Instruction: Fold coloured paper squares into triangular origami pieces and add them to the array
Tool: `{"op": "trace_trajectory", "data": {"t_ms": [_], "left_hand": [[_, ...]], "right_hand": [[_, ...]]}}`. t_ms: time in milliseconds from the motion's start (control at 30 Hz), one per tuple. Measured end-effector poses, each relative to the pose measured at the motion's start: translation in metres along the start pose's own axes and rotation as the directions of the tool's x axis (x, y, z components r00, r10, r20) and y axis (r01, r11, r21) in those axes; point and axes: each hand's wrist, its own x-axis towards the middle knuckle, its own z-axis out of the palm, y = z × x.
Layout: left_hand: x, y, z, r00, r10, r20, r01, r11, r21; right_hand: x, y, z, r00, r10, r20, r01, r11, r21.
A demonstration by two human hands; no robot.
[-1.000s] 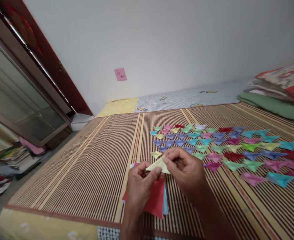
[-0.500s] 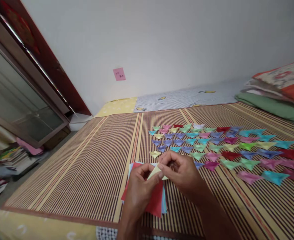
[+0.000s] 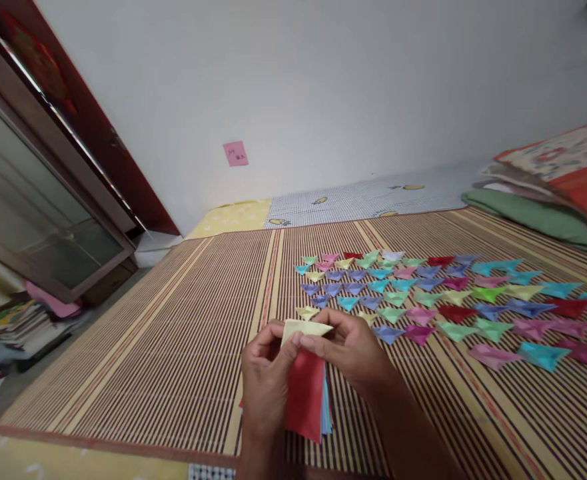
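Between my two hands is a pale yellow sheet of folded paper [image 3: 306, 329], its pointed end toward the right. My left hand [image 3: 267, 373] pinches its lower left side, with the thumb in front. From the right, my right hand [image 3: 356, 350] grips the same paper, and the two thumb tips meet at its lower edge. Just below lies a stack of coloured paper with a red sheet [image 3: 305, 400] on top and blue edges showing; my left hand covers part of it. Folded paper boats in many colours, such as a magenta one [image 3: 418, 335], lie in rows beyond my right hand.
A striped bamboo mat [image 3: 163, 347] covers the bed. Folded bedding [image 3: 538, 213] is piled at the far right against the wall. A pink note [image 3: 236, 154] is stuck on the wall. At the left are a glass-panelled door [image 3: 38, 193] and a pile of books [image 3: 20, 327].
The yellow paper has been turned in my hands; its folded top now faces up with the point to the right. Both thumbs have come together at its lower edge.
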Motion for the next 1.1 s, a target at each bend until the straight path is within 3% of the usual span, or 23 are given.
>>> {"op": "trace_trajectory", "data": {"t_ms": [333,500,633,767,967,1100], "left_hand": [[-0.001,0.000,0.005,0.997,0.016,-0.072,-0.020,0.998,-0.054],[-0.001,0.000,0.006,0.986,0.100,-0.130,-0.101,0.995,-0.002],[-0.001,0.000,0.004,0.994,0.046,-0.097,-0.040,0.997,0.070],[-0.002,0.001,0.003,0.998,-0.058,-0.025,0.059,0.997,0.050],[-0.005,0.000,0.006,0.995,0.050,-0.087,-0.043,0.996,0.072],[-0.005,-0.003,0.008,0.997,0.015,-0.072,-0.015,1.000,-0.008]], "right_hand": [[-0.001,-0.003,0.004,0.998,-0.052,-0.040,0.054,0.998,0.044],[-0.001,-0.008,0.007,0.993,-0.106,-0.053,0.106,0.994,0.002],[-0.002,-0.012,0.002,0.991,-0.119,-0.057,0.116,0.992,-0.048],[-0.003,-0.017,-0.008,0.991,-0.130,0.030,0.133,0.984,-0.120],[0.001,-0.013,-0.010,0.993,-0.095,-0.066,0.088,0.991,-0.100],[0.000,-0.013,-0.007,0.986,-0.136,-0.098,0.127,0.988,-0.093]]}}
